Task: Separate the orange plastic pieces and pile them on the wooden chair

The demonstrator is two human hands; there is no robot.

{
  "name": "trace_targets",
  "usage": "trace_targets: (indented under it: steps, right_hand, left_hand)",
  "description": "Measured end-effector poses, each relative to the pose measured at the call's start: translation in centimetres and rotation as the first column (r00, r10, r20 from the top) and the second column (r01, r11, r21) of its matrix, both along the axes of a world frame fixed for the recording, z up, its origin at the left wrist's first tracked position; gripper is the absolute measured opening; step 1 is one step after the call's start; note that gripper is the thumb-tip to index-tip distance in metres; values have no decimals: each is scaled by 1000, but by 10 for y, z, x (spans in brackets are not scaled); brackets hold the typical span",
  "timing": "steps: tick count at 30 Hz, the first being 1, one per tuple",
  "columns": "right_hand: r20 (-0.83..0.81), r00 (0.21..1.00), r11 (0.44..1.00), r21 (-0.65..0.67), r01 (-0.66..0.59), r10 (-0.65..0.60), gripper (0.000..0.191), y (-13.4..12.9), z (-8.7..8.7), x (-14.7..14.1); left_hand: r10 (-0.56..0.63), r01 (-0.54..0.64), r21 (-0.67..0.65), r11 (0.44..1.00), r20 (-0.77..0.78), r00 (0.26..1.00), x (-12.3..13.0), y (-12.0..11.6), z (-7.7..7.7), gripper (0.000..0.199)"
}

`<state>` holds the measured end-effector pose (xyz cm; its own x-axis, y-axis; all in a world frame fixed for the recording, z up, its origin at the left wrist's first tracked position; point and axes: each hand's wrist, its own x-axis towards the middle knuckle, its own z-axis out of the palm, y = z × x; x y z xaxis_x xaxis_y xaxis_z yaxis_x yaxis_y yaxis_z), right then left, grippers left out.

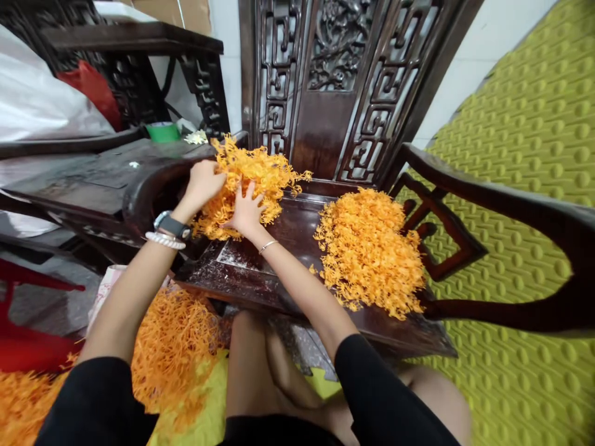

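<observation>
Black sleeves (95,402) edge the foreground; on the chair seat (300,229), the right hand (247,217) rests spread fingers against an orange pile (264,170), while the left hand (205,184) curls there, its pinch unclear.

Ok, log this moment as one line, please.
Left hand: curled at left heap of orange flower-like pieces | Right hand: spread against same heap | Other heap: right, on wooden chair seat

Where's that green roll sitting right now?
In the head view, the green roll is at the upper left, on the dark wooden table, just left of a pale yellow clump and beyond the left hand.
</observation>
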<state>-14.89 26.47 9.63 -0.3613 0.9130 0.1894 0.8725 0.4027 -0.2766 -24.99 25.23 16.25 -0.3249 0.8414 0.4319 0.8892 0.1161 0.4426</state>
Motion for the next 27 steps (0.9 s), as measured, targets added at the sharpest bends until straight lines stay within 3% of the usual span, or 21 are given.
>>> trace_targets:
  steps: [2, 5, 13, 19, 24, 27]
  right_hand:
    - [55, 998, 999, 37, 26, -28, 90, 12, -1, -8]
    - [99, 995, 991, 124, -41, 29, 59, 36, -4, -9]
    - [267, 938, 944, 184, -275, 222, 39, 101, -17, 30]
    - [291, 946, 970, 151, -192, 142, 38, 146, -13, 57]
    - [312, 944, 982, 114, -153, 110, 37, 159, -11, 46]
    - [340, 935, 985, 105, -140, 97, 36, 158, -13, 35]
  left_hand:
    - [25, -26, 37, 999, 43, 999, 3, -6, -10, 21]
    - [45, -56, 101, 993, 110, 993, 8, -17, -26, 31]
    - [52, -113, 149, 982, 361, 931, 28, -57, -80, 41]
    - [25, -99, 121, 988, 506, 862, 50, -118, -105, 42]
    - [10, -44, 36, 998, 643, 766, 75, -156, -128, 37]
    - [35, -68, 16, 998, 737, 674, 81, -169, -147, 29]
